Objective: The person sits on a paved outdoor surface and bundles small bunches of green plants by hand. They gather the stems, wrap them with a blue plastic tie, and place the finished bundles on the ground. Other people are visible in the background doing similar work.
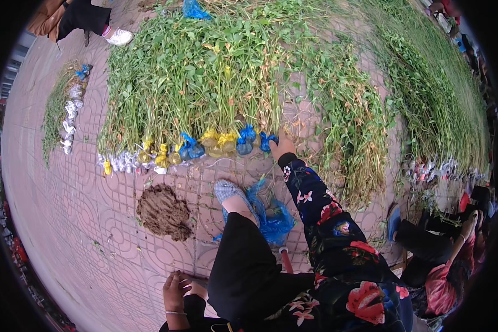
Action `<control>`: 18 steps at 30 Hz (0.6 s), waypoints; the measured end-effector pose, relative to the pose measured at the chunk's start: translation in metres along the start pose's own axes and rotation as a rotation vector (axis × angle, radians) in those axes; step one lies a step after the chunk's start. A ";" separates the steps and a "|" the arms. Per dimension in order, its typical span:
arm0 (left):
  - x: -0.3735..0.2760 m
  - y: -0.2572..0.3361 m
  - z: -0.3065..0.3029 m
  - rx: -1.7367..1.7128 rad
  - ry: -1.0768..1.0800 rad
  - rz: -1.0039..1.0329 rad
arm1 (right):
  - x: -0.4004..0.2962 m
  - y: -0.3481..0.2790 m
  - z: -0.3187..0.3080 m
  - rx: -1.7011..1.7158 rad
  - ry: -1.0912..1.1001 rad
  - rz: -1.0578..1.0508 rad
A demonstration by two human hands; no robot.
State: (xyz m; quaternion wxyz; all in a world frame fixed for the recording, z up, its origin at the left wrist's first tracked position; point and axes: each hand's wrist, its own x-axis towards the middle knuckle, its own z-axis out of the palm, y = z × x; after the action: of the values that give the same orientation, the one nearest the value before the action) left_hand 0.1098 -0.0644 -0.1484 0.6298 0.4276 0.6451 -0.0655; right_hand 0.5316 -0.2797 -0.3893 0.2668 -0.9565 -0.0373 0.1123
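Observation:
My right hand (284, 146), reaching out from a dark flowered sleeve, touches the right side of a knotted blue plastic bag (267, 142). That bag wraps the base of leafy green stems at the end of a row. Whether my fingers grip it is not clear. Beside it, similar blue bags (245, 141) and yellow bags (218, 141) wrap other stem bases, with the green plants (191, 79) lying flat beyond them. My left hand (176, 286) is low in the picture, fingers loosely bent and apart, with nothing visible in it. A bracelet circles its wrist.
A mound of brown soil (164, 212) sits on the paving tiles (108, 232). Loose blue plastic (276, 222) lies by my shoe (229, 191). More plants (348, 108) spread out at the right. One person's white shoe (120, 37) shows at upper left; another person (435, 265) sits at lower right.

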 end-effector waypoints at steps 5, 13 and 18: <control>-0.004 0.004 0.002 -0.003 0.022 0.013 | -0.011 0.024 -0.006 0.161 0.075 -0.025; -0.001 -0.001 0.001 0.044 -0.015 0.073 | -0.026 0.063 -0.044 -0.029 0.015 -0.193; -0.005 0.001 0.002 0.049 -0.015 0.089 | -0.049 0.051 -0.034 -0.305 -0.162 -0.223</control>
State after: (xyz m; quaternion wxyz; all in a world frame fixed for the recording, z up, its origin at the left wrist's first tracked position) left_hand 0.1113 -0.0676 -0.1439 0.6262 0.4706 0.6190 -0.0561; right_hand 0.4921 -0.3470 -0.3782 0.1260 -0.9635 -0.1810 0.1518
